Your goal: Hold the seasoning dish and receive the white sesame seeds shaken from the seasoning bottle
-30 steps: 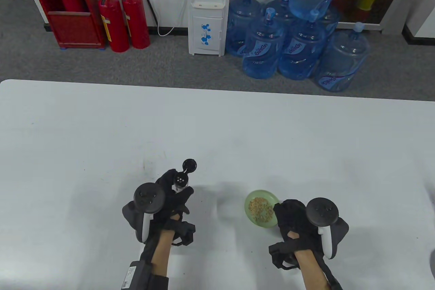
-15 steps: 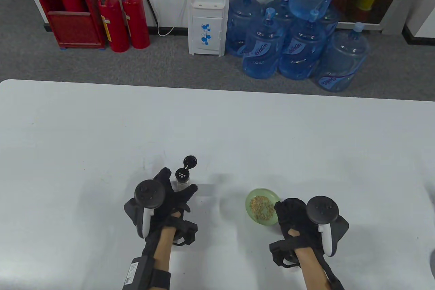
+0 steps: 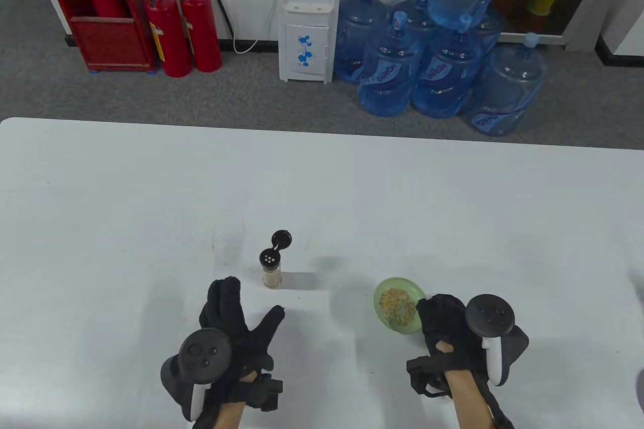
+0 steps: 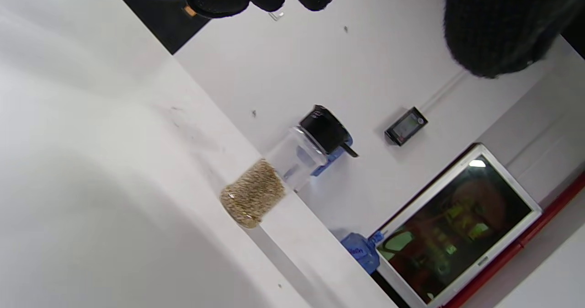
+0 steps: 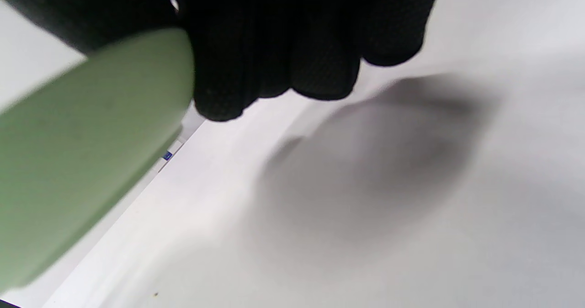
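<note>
A: Where is the dish?

B: One green dish (image 3: 401, 305) sits in the right hand (image 3: 448, 326), which grips its near edge. In the right wrist view the fingers (image 5: 292, 47) curl under the dish's (image 5: 87, 148) underside, and it hangs above the table (image 5: 411, 207), casting a shadow there.

A: What is in it?

B: One heap of pale sesame seeds (image 3: 397, 304), spread over the middle.

A: And the bottle?

B: One bottle (image 3: 271, 270) stands upright on the table (image 3: 352, 197), to the left of the dish and well apart from it. Its black flip lid (image 3: 282, 238) hangs open behind the shaker top, where I count five holes. The left wrist view shows the bottle (image 4: 274, 180) about a third full of seeds.

A: Is the left hand on it?

B: No. The left hand (image 3: 236, 321) is just short of the bottle, spread out and holding nothing, thumb splayed to the right.

A: Anything beyond the table?

B: On the floor: one red cabinet (image 3: 98, 9), two extinguishers (image 3: 183, 26) beside it and one inside it, one water dispenser (image 3: 308, 14), and seven blue jugs (image 3: 437, 52) that I can count, one stacked on top.
</note>
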### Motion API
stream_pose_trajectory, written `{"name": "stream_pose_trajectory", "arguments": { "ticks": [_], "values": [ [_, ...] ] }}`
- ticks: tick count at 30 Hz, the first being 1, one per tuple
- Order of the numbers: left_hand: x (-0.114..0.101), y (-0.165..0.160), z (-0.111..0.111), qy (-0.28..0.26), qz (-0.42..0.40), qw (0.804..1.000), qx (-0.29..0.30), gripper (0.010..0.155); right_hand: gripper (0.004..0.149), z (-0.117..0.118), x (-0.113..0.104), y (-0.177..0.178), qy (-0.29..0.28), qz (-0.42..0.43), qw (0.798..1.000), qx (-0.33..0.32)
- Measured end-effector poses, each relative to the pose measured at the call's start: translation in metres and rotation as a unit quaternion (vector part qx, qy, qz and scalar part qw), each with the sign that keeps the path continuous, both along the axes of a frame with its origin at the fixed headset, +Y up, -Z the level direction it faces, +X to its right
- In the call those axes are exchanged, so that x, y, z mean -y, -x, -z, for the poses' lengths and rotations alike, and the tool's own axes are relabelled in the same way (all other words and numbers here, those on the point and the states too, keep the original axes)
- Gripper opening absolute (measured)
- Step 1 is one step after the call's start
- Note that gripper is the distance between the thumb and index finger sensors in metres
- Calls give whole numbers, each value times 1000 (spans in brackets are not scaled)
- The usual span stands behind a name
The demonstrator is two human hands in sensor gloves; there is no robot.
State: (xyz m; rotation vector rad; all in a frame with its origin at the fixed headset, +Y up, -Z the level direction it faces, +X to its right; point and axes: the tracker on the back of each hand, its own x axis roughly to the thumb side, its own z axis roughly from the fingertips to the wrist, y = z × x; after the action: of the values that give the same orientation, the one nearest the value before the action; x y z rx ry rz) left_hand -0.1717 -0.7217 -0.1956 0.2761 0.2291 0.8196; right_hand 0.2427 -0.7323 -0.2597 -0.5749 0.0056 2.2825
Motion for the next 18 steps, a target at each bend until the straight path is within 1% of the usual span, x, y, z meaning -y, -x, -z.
{"name": "stream_pose_trajectory", "arguments": {
  "ticks": [1, 3, 5, 8, 10, 13, 18],
  "values": [
    [2, 2, 1, 14, -15, 1000, 8, 95, 41, 0, 0, 0, -1, -2, 1000, 1],
    [3, 4, 2, 10, -34, 999, 6, 94, 41, 1, 0, 1, -3, -3, 1000, 2],
    [3, 7, 3, 9, -20, 1000, -6, 93, 41, 1, -3, 1, -10, -5, 1000, 5],
    [5, 14, 5, 10, -7, 1000, -25, 91, 41, 9, -9, 4, -17, -16, 1000, 15],
    [7, 18, 5, 10, -25, 999, -34, 90, 41, 19, -14, 8, -14, -36, 999, 21],
    [9, 21, 4, 11, -63, 997, -30, 89, 41, 38, -18, 15, -4, -85, 996, 31],
    [10, 21, 2, 7, -77, 997, -31, 89, 41, 64, -10, 27, 29, -121, 991, 41]
  ]
}}
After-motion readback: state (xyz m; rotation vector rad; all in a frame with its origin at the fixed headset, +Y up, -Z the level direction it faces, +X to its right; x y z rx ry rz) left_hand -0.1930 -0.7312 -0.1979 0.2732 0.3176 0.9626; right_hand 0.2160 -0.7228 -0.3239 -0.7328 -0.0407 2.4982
